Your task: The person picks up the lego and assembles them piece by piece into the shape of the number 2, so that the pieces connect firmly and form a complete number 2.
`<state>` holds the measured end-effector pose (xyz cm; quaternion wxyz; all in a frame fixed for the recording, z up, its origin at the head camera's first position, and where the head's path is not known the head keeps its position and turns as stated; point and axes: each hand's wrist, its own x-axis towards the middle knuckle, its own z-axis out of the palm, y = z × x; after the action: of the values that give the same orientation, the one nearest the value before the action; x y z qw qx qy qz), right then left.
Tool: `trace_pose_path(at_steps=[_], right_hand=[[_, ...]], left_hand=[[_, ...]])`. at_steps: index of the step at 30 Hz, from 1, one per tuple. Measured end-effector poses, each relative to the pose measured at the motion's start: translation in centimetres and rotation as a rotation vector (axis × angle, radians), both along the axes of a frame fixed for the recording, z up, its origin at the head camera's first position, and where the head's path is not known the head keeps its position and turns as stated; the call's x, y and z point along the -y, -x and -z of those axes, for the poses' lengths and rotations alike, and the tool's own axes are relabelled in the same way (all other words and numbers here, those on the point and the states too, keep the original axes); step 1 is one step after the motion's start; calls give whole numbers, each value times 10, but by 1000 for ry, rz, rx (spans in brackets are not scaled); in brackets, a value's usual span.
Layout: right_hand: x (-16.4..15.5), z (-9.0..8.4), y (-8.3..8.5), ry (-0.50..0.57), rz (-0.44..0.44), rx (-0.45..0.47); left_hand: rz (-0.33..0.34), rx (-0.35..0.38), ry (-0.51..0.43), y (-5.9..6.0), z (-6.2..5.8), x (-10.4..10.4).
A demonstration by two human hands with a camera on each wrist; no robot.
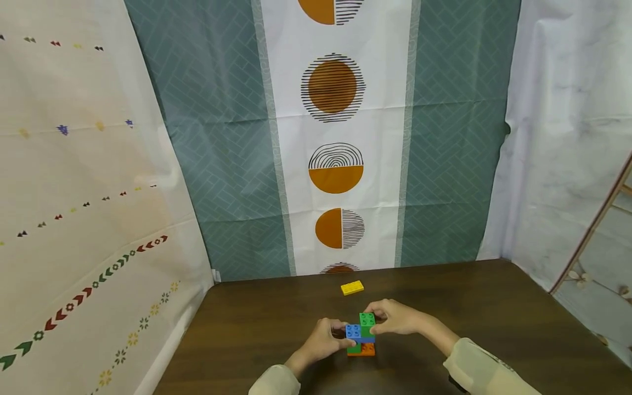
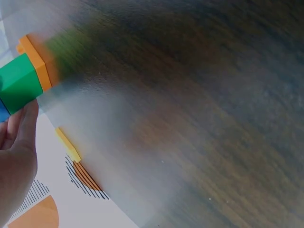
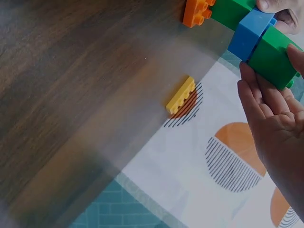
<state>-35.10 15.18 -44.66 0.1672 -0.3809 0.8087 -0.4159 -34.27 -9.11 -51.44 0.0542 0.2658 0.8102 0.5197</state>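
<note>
A small brick stack [image 1: 362,336] stands on the dark wooden table [image 1: 494,307]: an orange base brick [image 1: 362,350], green bricks and a blue brick [image 1: 353,331]. My left hand [image 1: 340,336] grips the stack's left side at the blue brick. On the right, my right hand [image 1: 377,323] pinches the top green brick [image 1: 367,319]. The right wrist view shows the right hand's fingers [image 3: 266,104] along the green brick [image 3: 270,54], beside the blue brick [image 3: 249,33] and the orange base [image 3: 197,10]. In the left wrist view the left hand's fingers [image 2: 21,128] touch the green brick [image 2: 19,83].
A flat yellow brick [image 1: 352,287] lies alone on the table behind the stack, also seen as the yellow brick [image 3: 181,95] near the backdrop. Patterned curtains [image 1: 336,164] close off the back and left. A wooden frame [image 1: 592,230] leans at the right.
</note>
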Motion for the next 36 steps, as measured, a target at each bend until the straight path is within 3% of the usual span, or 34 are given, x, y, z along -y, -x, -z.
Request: trace_pose_path(at_steps=[13, 20, 28, 36], right_hand=[[6, -1, -7, -85, 47, -30], [5, 1, -6, -59, 57, -35], [4, -2, -5, -59, 64, -22], [2, 10, -8, -38, 103, -18]], left_hand=[[-14, 13, -1, -4, 4, -1], [-51, -1, 10, -2, 3, -3], [-48, 15, -23, 0, -2, -2], [-66, 9, 0, -1, 3, -2]])
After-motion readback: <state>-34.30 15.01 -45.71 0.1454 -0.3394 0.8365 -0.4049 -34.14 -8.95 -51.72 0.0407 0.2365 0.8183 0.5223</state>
